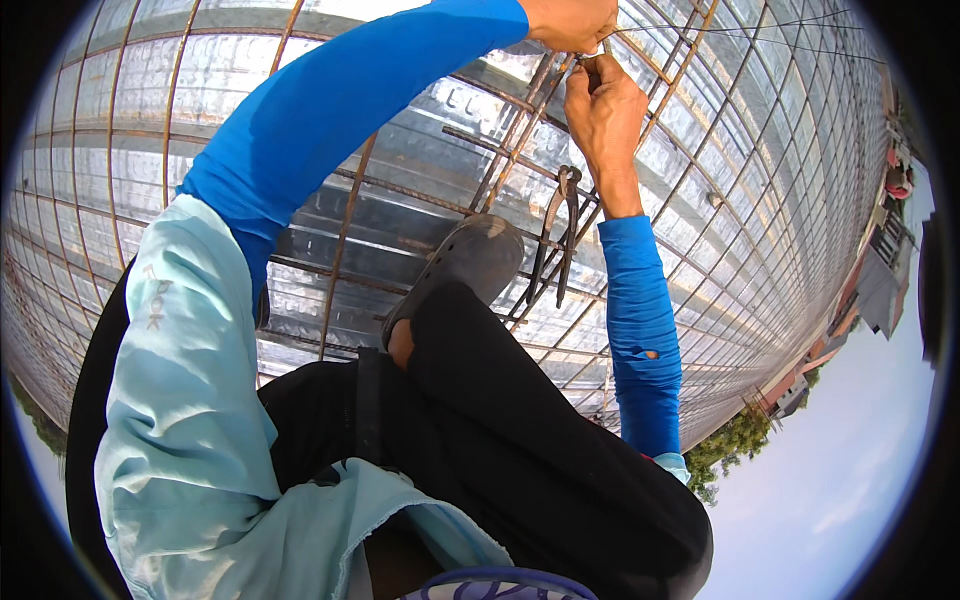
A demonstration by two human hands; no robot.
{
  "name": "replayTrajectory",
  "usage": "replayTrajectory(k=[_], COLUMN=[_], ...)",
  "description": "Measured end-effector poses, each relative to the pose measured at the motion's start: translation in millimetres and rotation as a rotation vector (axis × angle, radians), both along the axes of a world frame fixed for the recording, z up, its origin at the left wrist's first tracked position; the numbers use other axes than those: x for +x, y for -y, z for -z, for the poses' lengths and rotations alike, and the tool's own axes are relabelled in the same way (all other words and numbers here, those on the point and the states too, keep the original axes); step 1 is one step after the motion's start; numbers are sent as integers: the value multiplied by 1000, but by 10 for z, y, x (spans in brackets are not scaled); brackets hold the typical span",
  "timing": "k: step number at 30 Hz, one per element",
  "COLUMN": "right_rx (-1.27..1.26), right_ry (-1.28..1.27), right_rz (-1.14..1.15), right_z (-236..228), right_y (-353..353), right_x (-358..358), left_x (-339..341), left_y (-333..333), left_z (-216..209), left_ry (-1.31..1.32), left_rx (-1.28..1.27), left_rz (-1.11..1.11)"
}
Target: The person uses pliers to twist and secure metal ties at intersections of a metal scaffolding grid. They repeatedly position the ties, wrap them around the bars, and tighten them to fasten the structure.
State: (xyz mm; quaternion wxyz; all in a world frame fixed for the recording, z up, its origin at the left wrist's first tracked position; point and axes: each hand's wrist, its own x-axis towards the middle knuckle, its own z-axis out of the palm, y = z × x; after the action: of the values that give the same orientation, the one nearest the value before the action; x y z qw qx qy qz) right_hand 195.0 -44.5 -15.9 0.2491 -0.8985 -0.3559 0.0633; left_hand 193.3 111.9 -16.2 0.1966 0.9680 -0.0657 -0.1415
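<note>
My left hand reaches across to the top of the view, its fingers curled closed and partly cut off by the upper edge. Just below it, my right hand is closed in a pinch beside a crossing of rusty rebar. A short thin piece shows between the fingertips of both hands, too small to make out. A pair of end-cutting pincers rests on the rebar below my right hand, jaws up and handles slightly apart. Neither hand touches them.
Rebar mesh spreads over shiny corrugated metal decking. My dark clog stands on it, left of the pincers. Thin dark lines cross the upper right. Trees and roofs appear beyond the deck's right edge.
</note>
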Motion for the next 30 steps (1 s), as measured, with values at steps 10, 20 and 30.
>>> replayTrajectory(k=[10,20,30], right_rx=[112,276,73], right_ry=[-89,-35,-106], right_rz=[267,221,295], right_z=[-24,-15,-473], right_y=[-314,-446,517], right_x=[-439,-575,-1004], left_x=[344,409,-208], left_y=[246,579,124], left_z=[-306,-370,-533], left_ry=[-69,-83,153], left_rx=[132,220,-13], left_rz=[251,404,-5])
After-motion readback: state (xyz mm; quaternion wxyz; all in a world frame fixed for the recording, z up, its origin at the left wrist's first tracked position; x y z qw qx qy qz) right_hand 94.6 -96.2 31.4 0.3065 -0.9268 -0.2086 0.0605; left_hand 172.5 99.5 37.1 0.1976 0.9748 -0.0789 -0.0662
